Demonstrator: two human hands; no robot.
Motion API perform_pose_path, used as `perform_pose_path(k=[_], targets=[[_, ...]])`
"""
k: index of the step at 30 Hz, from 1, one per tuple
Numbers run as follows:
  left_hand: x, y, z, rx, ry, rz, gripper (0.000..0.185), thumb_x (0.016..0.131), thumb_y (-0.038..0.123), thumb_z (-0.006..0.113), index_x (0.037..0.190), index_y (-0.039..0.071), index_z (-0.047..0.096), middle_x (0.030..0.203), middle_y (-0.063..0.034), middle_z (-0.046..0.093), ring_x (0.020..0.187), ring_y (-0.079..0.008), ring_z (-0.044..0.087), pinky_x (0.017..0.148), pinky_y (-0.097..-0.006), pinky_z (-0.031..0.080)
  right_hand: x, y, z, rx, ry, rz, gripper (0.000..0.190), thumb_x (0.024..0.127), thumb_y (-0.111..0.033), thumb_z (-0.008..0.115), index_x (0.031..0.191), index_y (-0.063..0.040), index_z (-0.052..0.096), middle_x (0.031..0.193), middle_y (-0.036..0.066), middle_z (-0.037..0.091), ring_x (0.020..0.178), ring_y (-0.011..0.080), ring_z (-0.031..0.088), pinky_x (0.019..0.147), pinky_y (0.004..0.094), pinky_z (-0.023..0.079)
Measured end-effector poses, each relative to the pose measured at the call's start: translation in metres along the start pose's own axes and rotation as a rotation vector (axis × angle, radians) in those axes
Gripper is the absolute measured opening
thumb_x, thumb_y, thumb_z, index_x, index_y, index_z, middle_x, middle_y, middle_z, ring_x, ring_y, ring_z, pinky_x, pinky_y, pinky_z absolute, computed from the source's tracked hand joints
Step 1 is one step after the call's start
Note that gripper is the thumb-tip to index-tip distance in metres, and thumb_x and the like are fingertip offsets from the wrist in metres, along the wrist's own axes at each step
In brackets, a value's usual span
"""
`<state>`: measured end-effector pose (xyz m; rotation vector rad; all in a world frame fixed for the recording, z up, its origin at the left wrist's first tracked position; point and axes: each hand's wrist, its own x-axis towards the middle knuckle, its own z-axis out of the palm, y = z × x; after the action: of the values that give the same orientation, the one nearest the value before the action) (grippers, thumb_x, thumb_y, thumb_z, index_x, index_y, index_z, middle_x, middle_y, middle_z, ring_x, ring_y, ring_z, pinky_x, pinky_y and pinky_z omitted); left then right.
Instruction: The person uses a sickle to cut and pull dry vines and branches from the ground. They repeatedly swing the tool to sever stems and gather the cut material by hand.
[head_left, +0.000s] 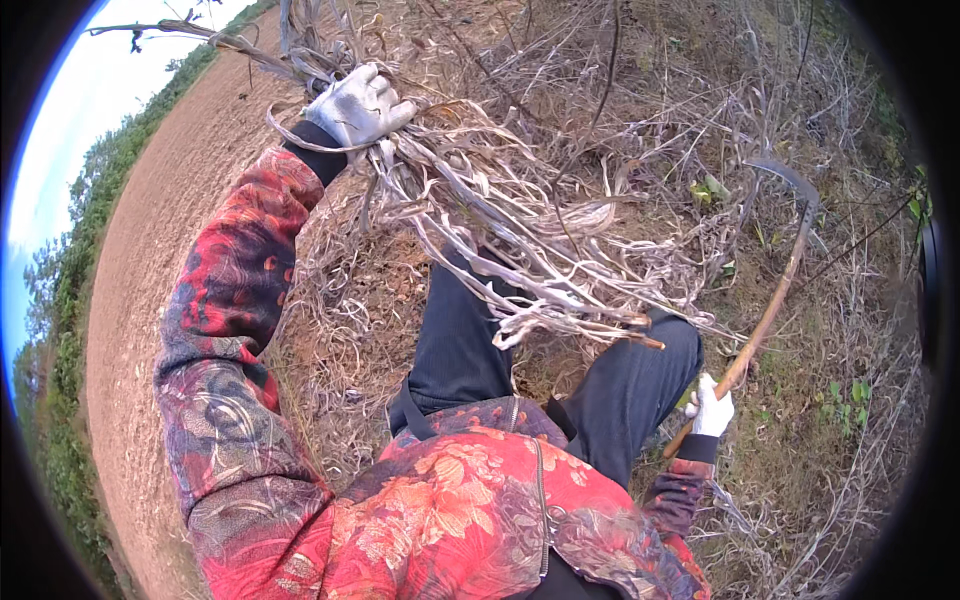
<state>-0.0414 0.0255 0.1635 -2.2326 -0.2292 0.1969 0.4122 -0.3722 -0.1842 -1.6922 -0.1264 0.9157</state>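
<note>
My left hand (358, 106), in a whitish work glove, grips a thick bundle of dry stalks (480, 202) with curled, withered leaves. The bundle slants across in front of my knees, its cut ends at the lower right and its tops past the hand at the upper left. Off to my right side, my right hand (711, 409), in a white glove, is closed around the wooden handle of a sickle (769, 319). The curved metal blade (787, 178) points up and away, apart from the bundle.
Dry grass and brittle stems (825, 480) cover the ground at the right, with a few green-leaved sprigs (847, 401). Thin dark twigs (600, 112) rise ahead of the bundle. Bare brown soil (142, 315) stretches along the left, edged by green trees (67, 405).
</note>
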Motion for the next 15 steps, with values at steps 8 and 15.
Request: perform_pose_path(k=[8,15], targets=[[-0.36,-0.013,-0.034,-0.085,-0.759,-1.154,0.025,0.087,0.027,0.054,0.098,0.006,0.062,0.089,-0.0128,0.064,0.088,-0.0296,0.061,0.081,-0.0381,0.049,0.016,-0.01,0.033,-0.17,-0.064,-0.05,0.028,0.079,-0.022,0.074,0.092,-0.003,0.058,0.066,0.005,0.055,0.042,0.013,0.047,0.039,0.029,0.047],[-0.581,0.206,-0.183,-0.12,-0.916,-1.502,0.038,0.076,0.032,0.065,0.095,0.0,0.054,0.086,-0.0188,0.064,0.085,-0.0356,0.062,0.077,-0.0418,0.049,0.047,-0.011,0.046,-0.22,-0.18,-0.026,0.025,0.079,-0.017,0.073,0.09,0.0,0.059,0.066,0.006,0.056,0.046,0.0151,0.051,0.04,0.0296,0.045]])
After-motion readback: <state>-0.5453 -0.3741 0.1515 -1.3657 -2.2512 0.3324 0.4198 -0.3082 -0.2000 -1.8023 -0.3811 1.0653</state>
